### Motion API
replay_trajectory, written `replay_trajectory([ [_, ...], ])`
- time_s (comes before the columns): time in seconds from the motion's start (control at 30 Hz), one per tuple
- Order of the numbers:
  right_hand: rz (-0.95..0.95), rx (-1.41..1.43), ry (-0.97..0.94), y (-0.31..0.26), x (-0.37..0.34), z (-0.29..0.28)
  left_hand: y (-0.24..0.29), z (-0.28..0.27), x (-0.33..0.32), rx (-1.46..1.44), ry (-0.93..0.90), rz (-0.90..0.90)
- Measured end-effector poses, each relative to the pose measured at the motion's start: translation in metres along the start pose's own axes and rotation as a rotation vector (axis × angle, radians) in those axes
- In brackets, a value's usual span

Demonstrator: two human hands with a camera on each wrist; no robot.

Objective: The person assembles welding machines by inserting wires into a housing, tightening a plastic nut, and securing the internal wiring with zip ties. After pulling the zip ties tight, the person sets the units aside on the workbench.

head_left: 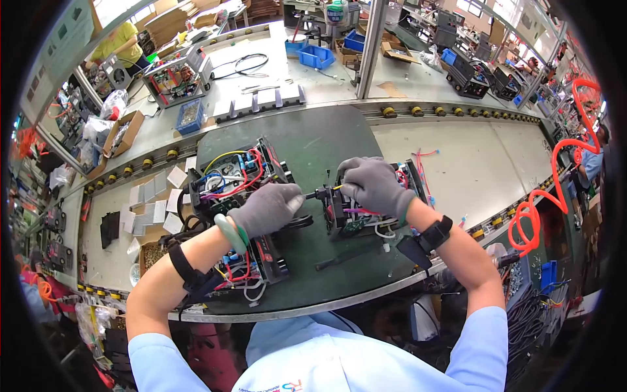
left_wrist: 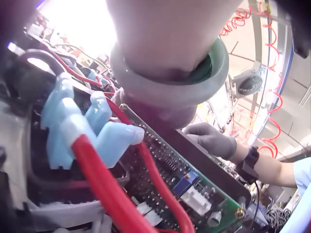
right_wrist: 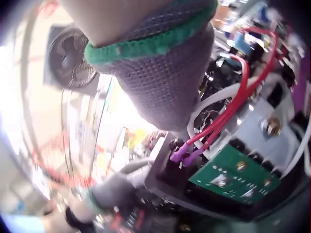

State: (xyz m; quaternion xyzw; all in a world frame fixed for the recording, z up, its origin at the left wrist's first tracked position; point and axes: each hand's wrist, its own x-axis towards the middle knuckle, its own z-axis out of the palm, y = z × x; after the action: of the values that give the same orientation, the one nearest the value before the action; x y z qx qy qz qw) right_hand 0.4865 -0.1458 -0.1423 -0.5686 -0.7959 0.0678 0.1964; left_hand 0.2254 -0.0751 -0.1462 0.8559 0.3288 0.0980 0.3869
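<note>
My gloved left hand (head_left: 266,209) pinches a black cable (head_left: 312,195) at the front panel of the right-hand electronic unit (head_left: 336,212). On the panel's other side my gloved right hand (head_left: 375,186), fingers curled, grips a thin yellow wire (head_left: 337,187) in line with the cable. A green circuit board (right_wrist: 235,174) and red wires (right_wrist: 226,119) with purple sleeves show on this unit in the right wrist view. Below my left forearm is another opened unit (head_left: 264,258), with light blue connector covers (left_wrist: 109,138) close up in the left wrist view. My left fingertips are hidden there.
A third opened unit (head_left: 238,173) sits behind my left hand on the dark green mat (head_left: 313,134). Roller rails (head_left: 450,112) run along the bench. Blue bins (head_left: 316,57) stand at the back, and a coiled red air hose (head_left: 539,222) hangs at right.
</note>
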Motion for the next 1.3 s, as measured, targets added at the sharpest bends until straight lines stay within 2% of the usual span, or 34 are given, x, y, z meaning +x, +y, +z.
replay_trajectory([
  [0.07,0.003,0.085,0.068,0.001,0.001,0.006,0.007,0.0,0.0,0.409,0.061,0.129],
  [0.1,0.037,0.183,0.048,0.001,0.002,0.007,0.011,-0.003,0.002,0.457,0.064,0.152],
  [0.13,0.067,0.279,0.037,0.0,0.005,0.008,0.009,-0.008,0.006,0.468,0.056,0.147],
  [0.2,0.063,0.294,0.068,-0.003,0.003,0.008,0.005,-0.013,0.014,0.327,0.002,0.183],
  [0.27,0.038,0.227,0.079,-0.003,0.003,0.008,0.006,-0.016,0.018,0.268,-0.072,0.123],
  [0.33,0.038,0.229,0.112,-0.003,0.004,0.011,0.0,-0.015,0.021,0.01,-0.147,0.004],
  [0.37,0.052,0.175,0.102,-0.007,0.003,0.01,-0.001,-0.015,0.021,0.007,-0.189,-0.027],
  [0.4,0.065,0.119,0.088,-0.009,0.002,0.009,-0.003,-0.01,0.017,-0.026,-0.146,0.017],
  [0.43,0.013,-0.012,0.065,-0.007,0.004,0.014,-0.004,-0.009,0.016,0.007,-0.166,0.009],
  [0.47,0.013,-0.013,0.07,-0.008,0.006,0.013,-0.004,-0.008,0.014,0.037,-0.187,0.0],
  [0.53,0.07,-0.031,-0.043,-0.011,0.01,0.009,-0.005,-0.005,0.013,0.048,-0.136,0.063],
  [0.6,0.048,0.008,-0.105,-0.01,0.011,-0.001,-0.003,-0.004,0.012,0.273,-0.066,0.103],
  [0.63,0.028,0.053,-0.16,-0.008,0.012,-0.004,-0.001,-0.005,0.011,0.276,-0.067,0.107],
  [0.7,0.023,0.037,-0.165,-0.007,0.014,-0.002,0.004,-0.005,0.008,0.476,-0.023,0.203],
  [0.83,0.013,-0.075,-0.172,-0.01,0.015,0.005,-0.005,-0.008,0.017,0.477,-0.077,0.23],
  [0.9,0.004,-0.047,-0.149,-0.008,0.016,0.004,-0.006,-0.009,0.021,0.286,-0.13,0.182],
  [0.93,-0.007,-0.015,-0.131,-0.008,0.014,0.005,-0.006,-0.007,0.021,0.279,-0.137,0.184],
  [1.0,0.0,-0.047,-0.177,-0.009,0.018,0.003,0.0,-0.009,0.02,0.175,-0.209,0.032],
  [1.13,-0.015,-0.03,-0.21,-0.007,0.017,-0.001,0.021,-0.011,0.011,0.092,-0.133,-0.033],
  [1.2,0.004,-0.032,-0.222,-0.009,0.017,-0.001,0.048,0.0,0.007,0.406,-0.023,-0.019],
  [1.27,0.019,-0.036,-0.232,-0.009,0.016,-0.002,0.058,0.004,0.019,0.49,-0.039,-0.081],
  [1.3,0.002,-0.058,-0.203,-0.009,0.015,-0.001,0.054,0.005,0.027,0.561,-0.025,0.03],
])
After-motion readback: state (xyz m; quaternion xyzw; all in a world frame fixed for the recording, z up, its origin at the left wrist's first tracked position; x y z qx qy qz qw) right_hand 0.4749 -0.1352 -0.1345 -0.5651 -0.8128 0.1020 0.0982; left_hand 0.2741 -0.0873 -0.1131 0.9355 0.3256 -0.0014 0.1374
